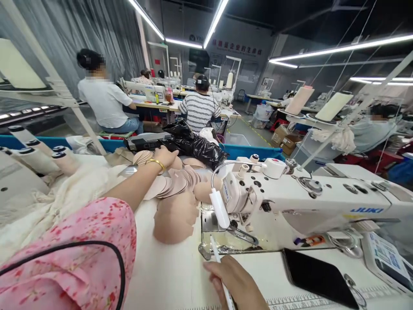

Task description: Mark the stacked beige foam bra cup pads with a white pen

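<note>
My left hand (165, 156) reaches far out over a fanned row of beige foam cup pieces (176, 183) and rests on the pieces at the far end, fingers curled down onto them. A gold bracelet circles that wrist. More beige cups (176, 217) lie stacked nearer me. My right hand (234, 282) sits at the near table edge, closed round a thin white pen-like tool (221, 269) that points toward the needle plate (222, 232) of the white sewing machine (309, 198).
A black phone (318, 277) lies on the table right of my hand. A black plastic bag (196, 144) sits behind the cups, cream fabric (61, 193) and thread cones (38, 155) at left. Other people sit at machines ahead and at right.
</note>
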Available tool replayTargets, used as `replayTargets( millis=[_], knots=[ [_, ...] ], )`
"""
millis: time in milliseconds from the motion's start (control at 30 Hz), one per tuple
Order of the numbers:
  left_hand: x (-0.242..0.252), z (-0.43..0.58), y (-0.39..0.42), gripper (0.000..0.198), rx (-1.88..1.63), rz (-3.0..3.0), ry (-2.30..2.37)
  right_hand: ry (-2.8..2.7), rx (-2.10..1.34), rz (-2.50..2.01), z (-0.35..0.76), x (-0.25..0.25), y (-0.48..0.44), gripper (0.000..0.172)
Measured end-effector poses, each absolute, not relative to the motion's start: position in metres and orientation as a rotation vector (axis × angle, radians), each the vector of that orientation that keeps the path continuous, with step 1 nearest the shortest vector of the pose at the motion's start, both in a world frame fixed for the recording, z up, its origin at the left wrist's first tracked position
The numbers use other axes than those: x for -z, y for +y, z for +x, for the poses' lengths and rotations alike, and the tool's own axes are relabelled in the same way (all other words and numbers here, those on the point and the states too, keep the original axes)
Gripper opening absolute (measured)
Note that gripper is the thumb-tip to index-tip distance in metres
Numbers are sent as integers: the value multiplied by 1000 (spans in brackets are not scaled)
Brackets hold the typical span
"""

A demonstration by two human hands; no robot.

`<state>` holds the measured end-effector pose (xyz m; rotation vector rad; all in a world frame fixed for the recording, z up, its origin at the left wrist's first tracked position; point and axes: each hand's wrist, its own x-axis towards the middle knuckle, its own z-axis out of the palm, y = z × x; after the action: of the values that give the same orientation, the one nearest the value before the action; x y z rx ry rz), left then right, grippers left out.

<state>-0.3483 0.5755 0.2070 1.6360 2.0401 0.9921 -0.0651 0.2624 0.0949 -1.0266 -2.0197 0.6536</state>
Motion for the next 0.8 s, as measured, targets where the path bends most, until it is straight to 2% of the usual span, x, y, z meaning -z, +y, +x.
replayTargets(
  millis=[100,233,300,400,500,533,667,800],
  knots=[
    [-219,-350,544,46,-903,1833,1914,-2225,-196,-1183,-40,-60,274,69],
    [-227,-357,471,48,-618,2093,1544,-2289,124,-1252,-7,-38,283,73],
    [-222,-360,434,60,-460,2172,1436,-2234,172,-1265,-4,-44,283,73],
    [-205,-362,393,83,-309,2243,1386,-2225,-60,-1154,-23,-68,281,63],
    [-186,-361,375,89,-250,2274,1401,-2192,-396,-1095,-63,-95,287,50],
    [-182,-360,372,86,-250,2279,1415,-2196,-485,-1114,-77,-101,293,53],
    [-176,-362,369,78,-302,2292,1446,-2163,-708,-1231,-118,-107,331,97],
    [-173,-378,369,92,-331,2253,1434,-2157,-751,-1232,-130,-100,369,112]
  ],
)
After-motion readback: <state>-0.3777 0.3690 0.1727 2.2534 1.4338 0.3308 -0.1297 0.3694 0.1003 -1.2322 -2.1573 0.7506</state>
